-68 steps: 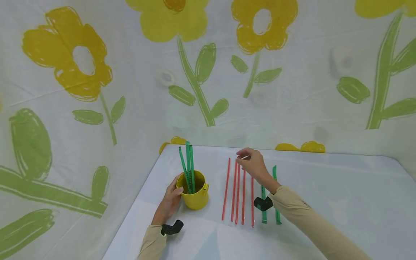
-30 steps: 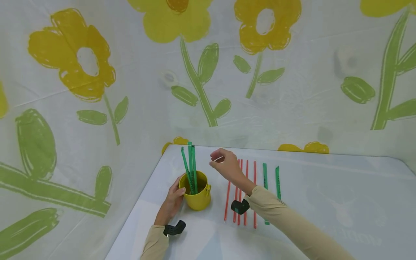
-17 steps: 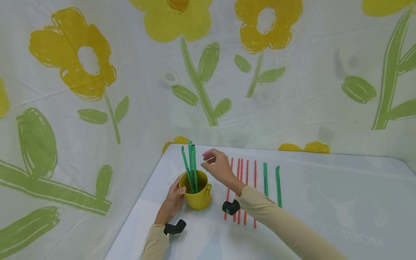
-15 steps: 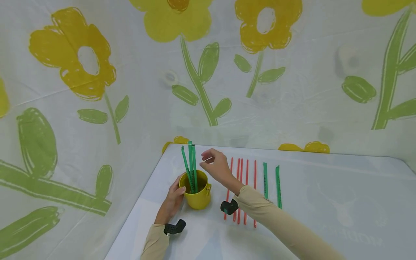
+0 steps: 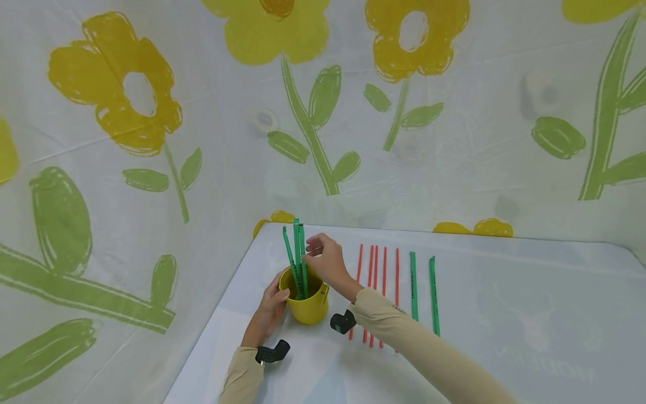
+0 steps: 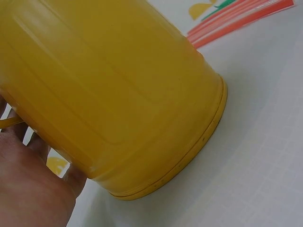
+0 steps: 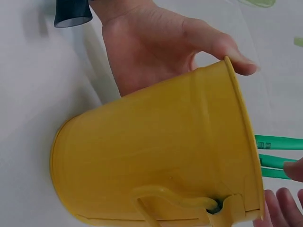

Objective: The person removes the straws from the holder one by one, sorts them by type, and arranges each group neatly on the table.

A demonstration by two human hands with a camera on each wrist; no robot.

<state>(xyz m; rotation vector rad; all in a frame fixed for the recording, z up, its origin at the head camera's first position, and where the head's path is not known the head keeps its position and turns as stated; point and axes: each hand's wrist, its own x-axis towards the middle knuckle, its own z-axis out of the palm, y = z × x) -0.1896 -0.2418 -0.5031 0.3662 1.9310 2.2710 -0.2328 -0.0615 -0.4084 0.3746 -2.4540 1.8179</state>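
Note:
My left hand (image 5: pixel 269 314) holds a small yellow metal bucket (image 5: pixel 309 311) from its left side, thumb over the rim. The right wrist view shows that thumb hooked at the bucket's edge. Three green wrapped straws (image 5: pixel 296 252) stand in the bucket, leaning slightly and rising well above the rim. My right hand (image 5: pixel 329 262) is just right of these straws, over the bucket's mouth, thumb and fingers bent but apart. Its thumb tip (image 7: pixel 294 169) overlaps one green straw in the right wrist view, while the other fingertips sit lower, by the rim.
Several red straws (image 5: pixel 376 266) lie side by side on the white table (image 5: pixel 504 303), right of the bucket. Beyond them lie two more green wrapped straws (image 5: pixel 414 283), partly covered by the right sleeve (image 5: pixel 404 331). A flower-printed cloth (image 5: pixel 454 168) hangs behind the table.
My right hand has moved left from above the red straws to the green straws in the bucket. The left hand keeps its hold on the bucket.

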